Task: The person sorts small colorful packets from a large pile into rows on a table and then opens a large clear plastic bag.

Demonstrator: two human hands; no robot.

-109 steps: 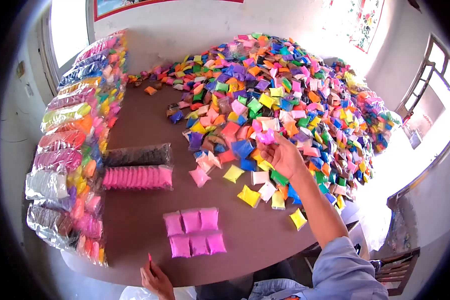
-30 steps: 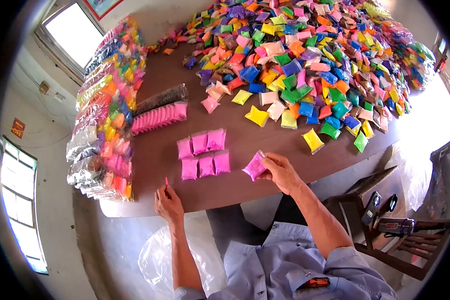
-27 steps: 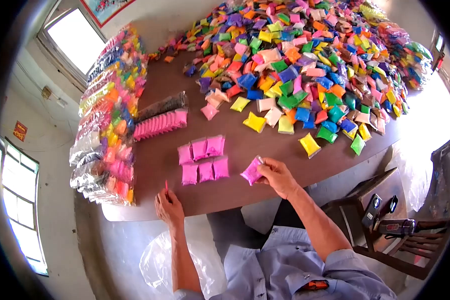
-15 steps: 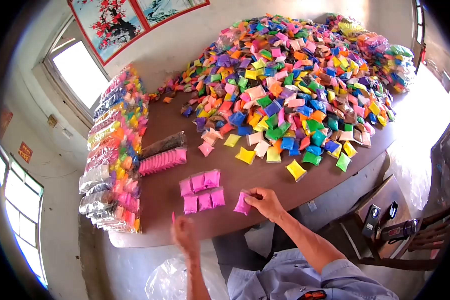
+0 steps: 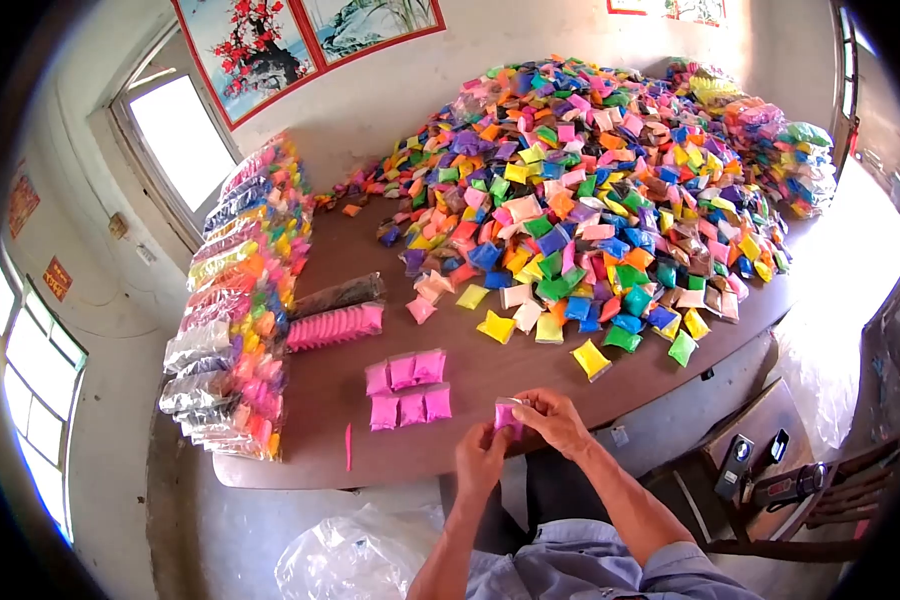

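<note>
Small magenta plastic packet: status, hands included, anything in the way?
Right hand pinches small magenta plastic packet; left hand at its lower edge, grip unclear. Packet at near edge of brown table. Nothing visible blocking; thin red stick lies left.

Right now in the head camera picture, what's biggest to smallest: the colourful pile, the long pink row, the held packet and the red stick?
1. Colourful pile
2. Long pink row
3. Held packet and red stick: unsure; the stick is thinner, but the packet is partly hidden.
</note>
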